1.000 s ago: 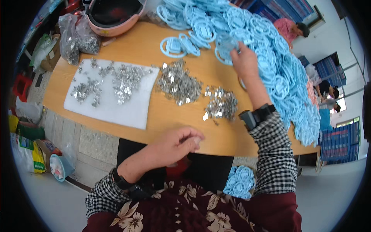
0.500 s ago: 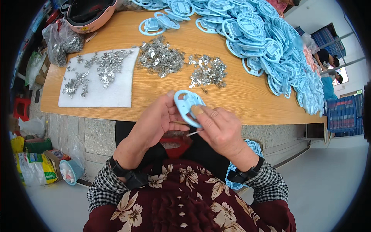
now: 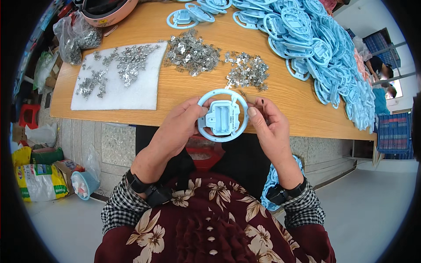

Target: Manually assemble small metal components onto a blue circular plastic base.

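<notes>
A light blue plastic toy steering wheel (image 3: 226,93) is held up just past the table's near edge. Its face toward me shows a rectangular battery compartment and a small slotted tab. My left hand (image 3: 180,125) pinches the ring on its left side, thumb on top. On the right side, my right hand (image 3: 271,127) grips the ring with its thumb in front. A thin dark-tipped item shows by the right fingers; its kind I cannot make out. Beyond the wheel lie two heaps of small metal contact pieces, a larger heap (image 3: 193,53) and a smaller heap (image 3: 247,72).
More metal pieces lie on a white foam sheet (image 3: 127,98) at left. A large pile of blue wheels (image 3: 302,39) covers the table's right side. A pink helmet (image 3: 109,17) and a plastic bag of pieces (image 3: 68,41) stand far left. More blue parts (image 3: 272,179) sit below, by my right forearm.
The wheel has been turned flat toward me, showing its compartment squarely. My right hand has shifted from across its front to its right rim. The view has shifted slightly.
</notes>
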### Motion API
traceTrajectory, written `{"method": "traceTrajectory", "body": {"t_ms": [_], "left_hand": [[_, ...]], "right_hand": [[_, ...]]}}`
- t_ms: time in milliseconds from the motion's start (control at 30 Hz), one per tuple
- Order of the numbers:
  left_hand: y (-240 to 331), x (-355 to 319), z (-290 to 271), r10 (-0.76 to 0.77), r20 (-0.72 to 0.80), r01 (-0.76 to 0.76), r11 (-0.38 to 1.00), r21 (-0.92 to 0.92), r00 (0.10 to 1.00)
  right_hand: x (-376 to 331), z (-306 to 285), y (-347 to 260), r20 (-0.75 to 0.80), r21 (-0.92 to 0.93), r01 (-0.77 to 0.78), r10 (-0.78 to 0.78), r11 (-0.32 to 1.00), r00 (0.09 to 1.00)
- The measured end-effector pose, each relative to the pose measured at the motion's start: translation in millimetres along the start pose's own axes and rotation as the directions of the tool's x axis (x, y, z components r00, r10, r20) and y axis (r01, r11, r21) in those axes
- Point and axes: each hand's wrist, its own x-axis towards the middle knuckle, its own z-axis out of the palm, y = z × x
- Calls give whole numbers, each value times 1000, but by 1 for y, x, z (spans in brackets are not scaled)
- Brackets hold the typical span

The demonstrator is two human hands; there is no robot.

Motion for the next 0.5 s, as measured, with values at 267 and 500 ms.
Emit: {"method": "traceTrajectory", "body": {"t_ms": [267,500], "left_hand": [[-3,-4,-6,-3,-42,2,1000,-4,999],[0,-15,-14,57,-96,-47,993,111,994]], "right_hand": [[5,5,-20,260,141,-371,327,918,908],[3,19,-22,320,59,-303,269,951,908]]}}
